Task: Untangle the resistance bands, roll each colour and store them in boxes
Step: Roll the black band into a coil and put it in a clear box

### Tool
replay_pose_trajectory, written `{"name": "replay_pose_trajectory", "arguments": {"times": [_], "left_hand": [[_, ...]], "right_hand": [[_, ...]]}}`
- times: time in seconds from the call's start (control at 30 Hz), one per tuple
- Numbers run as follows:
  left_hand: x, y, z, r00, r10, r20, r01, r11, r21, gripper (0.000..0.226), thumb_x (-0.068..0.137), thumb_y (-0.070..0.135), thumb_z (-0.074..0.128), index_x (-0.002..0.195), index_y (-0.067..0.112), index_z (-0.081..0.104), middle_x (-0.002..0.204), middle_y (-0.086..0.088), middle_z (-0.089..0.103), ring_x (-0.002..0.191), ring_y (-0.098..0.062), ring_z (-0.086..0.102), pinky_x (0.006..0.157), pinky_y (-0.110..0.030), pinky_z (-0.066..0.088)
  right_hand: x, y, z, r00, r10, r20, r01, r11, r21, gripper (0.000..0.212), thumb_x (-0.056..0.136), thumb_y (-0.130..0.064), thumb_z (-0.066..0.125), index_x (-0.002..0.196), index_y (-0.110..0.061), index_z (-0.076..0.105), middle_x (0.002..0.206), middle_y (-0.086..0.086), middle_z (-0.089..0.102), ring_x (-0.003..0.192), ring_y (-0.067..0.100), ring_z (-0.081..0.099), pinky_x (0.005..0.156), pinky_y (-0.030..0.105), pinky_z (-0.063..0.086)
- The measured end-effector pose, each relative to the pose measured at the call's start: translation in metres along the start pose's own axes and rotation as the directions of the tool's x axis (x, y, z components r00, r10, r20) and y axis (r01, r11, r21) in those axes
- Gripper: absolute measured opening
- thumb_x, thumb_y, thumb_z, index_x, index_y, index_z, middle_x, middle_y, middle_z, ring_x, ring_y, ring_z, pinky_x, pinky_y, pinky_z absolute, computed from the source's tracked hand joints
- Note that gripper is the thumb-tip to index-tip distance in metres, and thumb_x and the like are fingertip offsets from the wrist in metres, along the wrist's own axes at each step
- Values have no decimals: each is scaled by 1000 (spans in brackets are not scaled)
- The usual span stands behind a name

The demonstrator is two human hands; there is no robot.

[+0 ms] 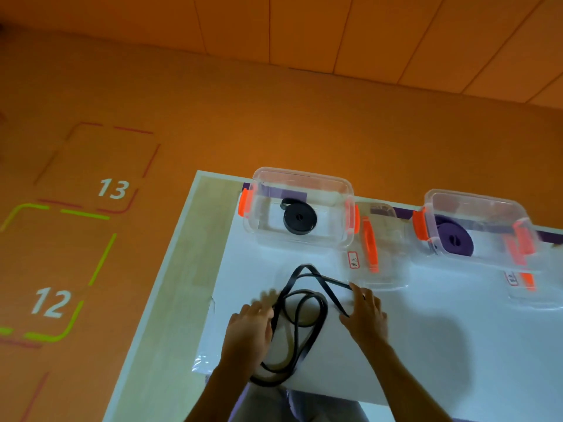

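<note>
Orange floor [274, 132], with dashed outlines and the painted numbers 13 [113, 189] and 12 [51, 303] on it. Table [189, 269] with a pale wood edge; most of its top lies under a white sheet [441, 330]. Purple tape [402, 213] runs along the far edge.

Two clear boxes with orange latches stand at the back of the sheet, well apart, both uncovered. Left box [304, 173]: one black roll [300, 220] lying flat on the bottom, its tail end loose at the upper left. Right box [475, 197]: one purple roll [455, 243], also flat. Just right of each box lies a clear lid with an orange handle, the left lid [387, 239] and the right lid [536, 287], each with a small red-bordered label at its near corner; the writing is too small to read.

Loose black band [304, 292] lies on the sheet at the near edge, in front of the left box, thrown into several crossing loops. One end peaks toward the boxes; the other trails to the sheet's near edge.

Left hand [249, 330] is at the band's left side, palm down. Its fingers are motion-blurred, so I cannot tell whether they grip. Right hand [365, 312] is at the band's right side, fingers spread and nearly straight, resting on two strands that pass beneath it, not curled round them.
</note>
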State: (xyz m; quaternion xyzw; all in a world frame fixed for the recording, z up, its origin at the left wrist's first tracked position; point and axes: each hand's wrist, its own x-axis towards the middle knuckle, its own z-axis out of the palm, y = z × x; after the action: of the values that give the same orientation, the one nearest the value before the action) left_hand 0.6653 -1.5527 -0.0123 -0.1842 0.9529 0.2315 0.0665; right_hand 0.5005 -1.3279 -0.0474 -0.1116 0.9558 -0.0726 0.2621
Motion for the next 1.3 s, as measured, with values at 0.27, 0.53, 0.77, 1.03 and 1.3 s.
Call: {"name": "replay_pose_trajectory", "arguments": {"times": [0.27, 0.53, 0.77, 1.03, 1.3], "left_hand": [[-18, 17, 18, 994, -75, 78, 77, 997, -23, 27, 107, 25, 46, 127, 26, 65, 125, 5, 65, 112, -14, 59, 94, -26, 48], [-44, 64, 17, 997, -82, 12, 82, 997, 13, 27, 109, 26, 48, 129, 27, 66, 129, 6, 67, 121, -11, 61, 103, -25, 51], [-47, 141, 5, 984, 116, -134, -140, 972, -187, 53, 95, 11, 68, 145, 20, 56, 142, 0, 61, 128, -24, 58, 106, -37, 50], [-52, 194, -11, 911, 147, -386, -255, 935, -246, 35, 92, 16, 78, 123, 28, 65, 113, 14, 71, 102, -10, 63, 87, -23, 50], [-53, 190, -29, 893, 119, -434, -220, 957, -191, 21, 98, 19, 72, 119, 21, 74, 104, 9, 77, 90, -13, 69, 72, -25, 55]], "right_hand": [[-5, 23, 13, 998, 17, -57, -10, 994, 111, 42, 91, -12, 73, 131, -10, 58, 127, 11, 56, 114, 31, 61, 93, 41, 58], [-47, 39, -8, 972, -23, -236, 68, 980, 185, 17, 90, -20, 70, 106, -22, 74, 109, 1, 64, 84, 28, 70, 78, 35, 56], [-110, 51, -68, 749, -210, -628, 465, 843, 272, 25, 82, 0, 84, 99, -18, 77, 96, -6, 76, 74, 19, 74, 63, 25, 53], [-154, 38, -106, 690, -387, -611, 677, 645, 356, 27, 92, -3, 76, 110, -23, 77, 105, -18, 73, 90, 2, 69, 83, 22, 56], [-152, 28, -102, 741, -240, -627, 636, 551, 540, 36, 87, -11, 85, 118, -26, 76, 126, -14, 63, 95, 5, 72, 81, 22, 60]]}}
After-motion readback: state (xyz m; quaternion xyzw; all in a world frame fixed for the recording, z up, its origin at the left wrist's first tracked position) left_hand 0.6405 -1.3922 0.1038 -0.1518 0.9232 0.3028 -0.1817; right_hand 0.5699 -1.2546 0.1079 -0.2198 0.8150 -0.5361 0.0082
